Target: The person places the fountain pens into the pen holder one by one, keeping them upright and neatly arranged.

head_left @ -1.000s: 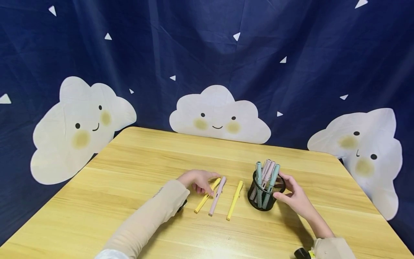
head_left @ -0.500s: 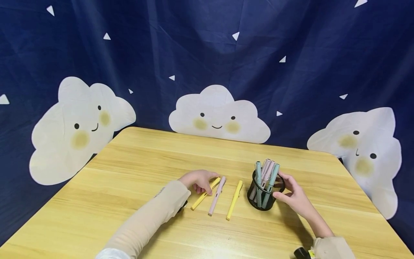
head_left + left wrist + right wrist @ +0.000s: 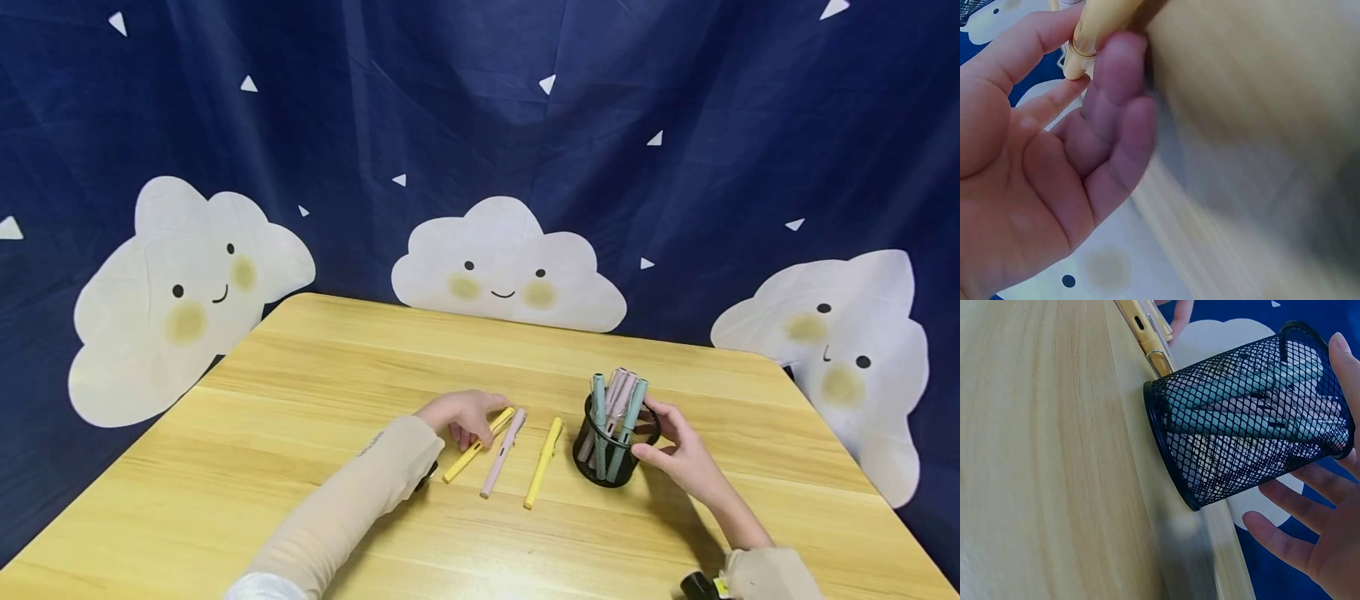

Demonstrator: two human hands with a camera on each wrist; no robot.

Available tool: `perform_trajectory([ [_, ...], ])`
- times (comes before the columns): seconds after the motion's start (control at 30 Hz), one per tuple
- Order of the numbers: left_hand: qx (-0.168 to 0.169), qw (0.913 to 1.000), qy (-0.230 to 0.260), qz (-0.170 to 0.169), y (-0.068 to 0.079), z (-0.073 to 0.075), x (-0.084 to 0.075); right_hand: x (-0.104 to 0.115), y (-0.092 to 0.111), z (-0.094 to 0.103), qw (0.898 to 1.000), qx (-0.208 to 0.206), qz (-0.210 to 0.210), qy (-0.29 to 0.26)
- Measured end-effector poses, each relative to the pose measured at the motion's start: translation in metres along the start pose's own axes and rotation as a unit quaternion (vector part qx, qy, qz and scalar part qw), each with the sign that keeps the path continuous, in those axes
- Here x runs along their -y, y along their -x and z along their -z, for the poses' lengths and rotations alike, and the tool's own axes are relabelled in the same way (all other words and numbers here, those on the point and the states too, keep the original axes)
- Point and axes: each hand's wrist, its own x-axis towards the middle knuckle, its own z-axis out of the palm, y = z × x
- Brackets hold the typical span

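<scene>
In the head view, my left hand [image 3: 468,417] pinches a yellow pen [image 3: 463,461] between thumb and fingers. The left wrist view shows the pen's capped end [image 3: 1100,25] there, with the remaining fingers curled beneath. Just right of that pen lies a pale purple pen [image 3: 500,462], and beyond it a second yellow pen [image 3: 542,468]. My right hand [image 3: 686,457] holds the rim of a black mesh pen holder [image 3: 1210,472], thumb on the near side and fingers around the far side. Teal pens [image 3: 634,407] and pale purple pens [image 3: 618,400] stand inside the holder.
The wooden table [image 3: 360,350] ends at a dark blue backdrop [image 3: 480,108] printed with white clouds and small triangles. A black wrist device [image 3: 699,586] shows by the right sleeve [image 3: 772,575].
The yellow pen under my left hand has shifted, its lower end moving left and up, away from the purple pen. My right hand and the pen holder have stayed almost still.
</scene>
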Motion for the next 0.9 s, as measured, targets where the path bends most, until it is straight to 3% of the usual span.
perform_trajectory([
  [0.5, 0.005, 0.9986, 0.043, -0.030, 0.002, 0.006, -0.002, -0.001, 0.001, -0.001, 0.999, -0.007, -0.011, 0.035],
  [0.9, -0.012, 0.9968, 0.061, -0.052, 0.006, 0.011, -0.007, -0.002, 0.000, -0.001, 1.000, -0.005, 0.002, 0.010],
])
